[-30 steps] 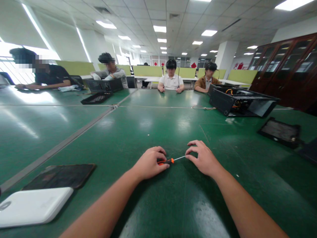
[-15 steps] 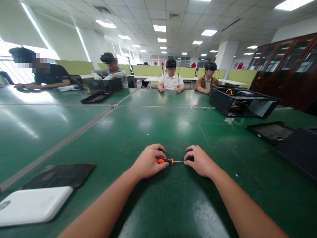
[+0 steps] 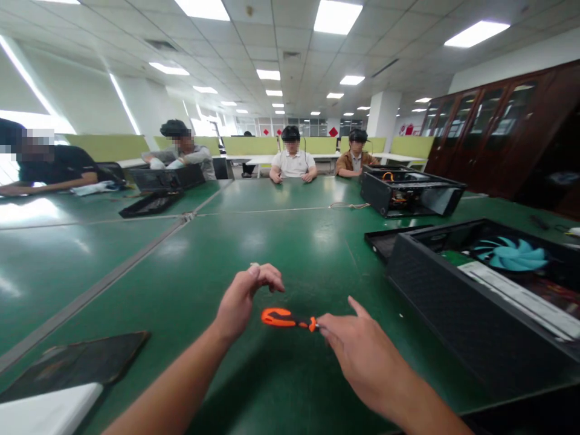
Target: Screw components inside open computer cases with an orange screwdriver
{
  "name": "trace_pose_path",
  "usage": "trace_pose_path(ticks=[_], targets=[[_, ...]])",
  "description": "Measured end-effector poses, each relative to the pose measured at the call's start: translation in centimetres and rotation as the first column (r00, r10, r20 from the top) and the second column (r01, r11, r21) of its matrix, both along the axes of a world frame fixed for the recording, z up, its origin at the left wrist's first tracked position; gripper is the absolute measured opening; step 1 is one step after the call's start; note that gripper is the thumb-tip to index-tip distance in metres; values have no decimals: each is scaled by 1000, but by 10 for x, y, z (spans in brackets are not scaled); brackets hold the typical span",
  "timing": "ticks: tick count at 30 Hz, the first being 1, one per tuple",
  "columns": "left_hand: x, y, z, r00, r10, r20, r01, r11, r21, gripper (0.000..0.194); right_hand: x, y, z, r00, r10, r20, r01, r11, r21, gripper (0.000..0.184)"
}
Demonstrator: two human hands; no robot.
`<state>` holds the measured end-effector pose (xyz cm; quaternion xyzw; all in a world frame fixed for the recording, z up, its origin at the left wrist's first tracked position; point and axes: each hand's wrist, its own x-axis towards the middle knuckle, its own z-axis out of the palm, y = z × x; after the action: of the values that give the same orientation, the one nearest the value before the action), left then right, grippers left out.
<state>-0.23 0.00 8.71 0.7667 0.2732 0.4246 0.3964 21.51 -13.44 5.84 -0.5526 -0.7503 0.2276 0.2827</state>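
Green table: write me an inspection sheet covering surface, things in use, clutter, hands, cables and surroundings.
Surface: green table, glossy, seamed.
Things in use: orange-and-black screwdriver, handle leftward.
Clutter: dark flat sheet and white object, lower left; open computer case with blue fan, right.
Hands: right hand, fingers gripping screwdriver shaft; left hand open, apart from handle.
Cables: thin cable beside far computer case.
Surroundings: people around table; dark-red cabinets, right.

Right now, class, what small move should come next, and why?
Perhaps the left hand should grasp the screwdriver by its orange-and-black handle: the right hand pinches it by the shaft, and the handle points toward the left hand, which is not touching it.
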Motion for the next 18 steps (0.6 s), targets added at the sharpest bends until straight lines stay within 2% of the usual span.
trace_pose_path(ticks=[2, 4, 7, 10, 11, 13, 14, 16, 18], targets=[[19, -4, 17, 997, -13, -77, 14, 1000, 11, 56, 35, -22, 11, 969, 71, -238, -96, 991, -98, 19], [49, -12, 33, 969, -23, -247, 46, 995, 89, 39, 86, -38, 27, 934, 65, -352, -113, 987, -117, 23], [104, -34, 52, 904, -91, -417, 212, 944, 253, 33, 175, -47, 54, 905, -42, -423, 6, 996, -87, 25], [151, -58, 59, 869, -183, -460, 379, 843, 382, 45, 248, -38, 67, 853, -153, -499, 146, 988, -53, 18], [161, -64, 58, 853, -204, -481, 423, 809, 407, 53, 263, -33, 67, 830, -193, -524, 200, 979, -45, 35], [171, -72, 51, 818, -200, -539, 477, 761, 441, 61, 278, -23, 64, 775, -270, -571, 297, 954, -48, 55], [170, -73, 47, 810, -168, -561, 473, 754, 456, 57, 278, -20, 63, 745, -306, -593, 338, 939, -59, 57], [159, -70, 38, 811, -96, -576, 434, 759, 485, 45, 260, -20, 59, 684, -364, -632, 396, 913, -96, 48], [138, -62, 32, 829, -64, -555, 401, 761, 511, 40, 222, -31, 54, 628, -403, -666, 422, 895, -143, 33]])
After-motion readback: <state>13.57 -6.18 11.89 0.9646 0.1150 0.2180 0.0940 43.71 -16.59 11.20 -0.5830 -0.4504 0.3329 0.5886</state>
